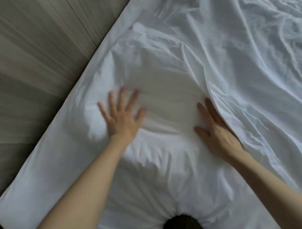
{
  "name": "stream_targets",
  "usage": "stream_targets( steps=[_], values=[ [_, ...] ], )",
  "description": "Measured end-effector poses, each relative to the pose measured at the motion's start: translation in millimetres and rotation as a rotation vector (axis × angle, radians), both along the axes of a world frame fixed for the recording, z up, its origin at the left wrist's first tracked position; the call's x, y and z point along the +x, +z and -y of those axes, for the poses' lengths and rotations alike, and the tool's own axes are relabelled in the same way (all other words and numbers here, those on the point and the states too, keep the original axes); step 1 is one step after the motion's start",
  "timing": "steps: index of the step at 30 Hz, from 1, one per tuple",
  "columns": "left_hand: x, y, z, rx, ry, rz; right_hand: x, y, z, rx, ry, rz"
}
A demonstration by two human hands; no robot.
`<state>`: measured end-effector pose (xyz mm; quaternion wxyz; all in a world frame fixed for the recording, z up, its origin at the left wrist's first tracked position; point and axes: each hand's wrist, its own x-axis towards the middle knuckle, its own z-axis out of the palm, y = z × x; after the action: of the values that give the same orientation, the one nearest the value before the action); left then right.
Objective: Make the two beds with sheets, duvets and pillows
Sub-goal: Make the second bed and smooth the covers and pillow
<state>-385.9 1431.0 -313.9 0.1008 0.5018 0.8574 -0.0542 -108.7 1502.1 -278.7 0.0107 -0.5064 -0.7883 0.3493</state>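
Out at nine o'clock, the beige wall panelling (26,53) runs close along the bed. The white sheet (41,183) wraps the mattress edge smoothly there, so that side looks finished.

Now the left hand (122,119), just left of centre: palm down, fingers straight and fanned wide apart, pressing into what looks like a plump pillow (163,94). The wide spread looks meant to flatten the filling evenly.

At about four o'clock from centre is the right hand (216,135), also flat on the pillow. Its fingers are straight and close together, thumb out, its outer edge touching a fold of the rumpled duvet (253,65). It is probably bracing that side.

The duvet fills one to four o'clock, creased and not yet drawn flat.
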Motion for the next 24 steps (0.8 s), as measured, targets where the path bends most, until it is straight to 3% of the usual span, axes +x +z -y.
stream_targets(
  steps=[3, 5, 9, 11, 14, 18, 21, 24],
  values=[
    [-54, 12, -3, -0.062, 0.244, 0.068, -14, 9, -7, 0.028, -0.13, 0.01],
    [-52, 24, -5, -0.057, 0.272, 0.082, -25, 14, -8, 0.068, -0.124, 0.018],
    [24, 40, -14, 0.215, 0.005, 0.103, -32, 22, -6, 0.354, 0.001, 0.01],
    [73, 34, -16, 0.18, -0.135, 0.157, -24, 22, -6, 0.464, 0.056, 0.073],
    [109, 11, -13, 0.073, -0.191, 0.199, 5, 14, -11, 0.359, 0.103, 0.285],
    [75, -5, -21, -0.01, -0.28, 0.101, 29, 15, -50, 0.062, -0.004, 0.411],
    [39, 2, -19, 0.001, -0.156, 0.052, 26, 21, -49, 0.077, -0.026, 0.398],
    [12, 13, -6, -0.017, 0.12, 0.099, 20, 29, -17, 0.302, -0.019, 0.349]
  ],
)
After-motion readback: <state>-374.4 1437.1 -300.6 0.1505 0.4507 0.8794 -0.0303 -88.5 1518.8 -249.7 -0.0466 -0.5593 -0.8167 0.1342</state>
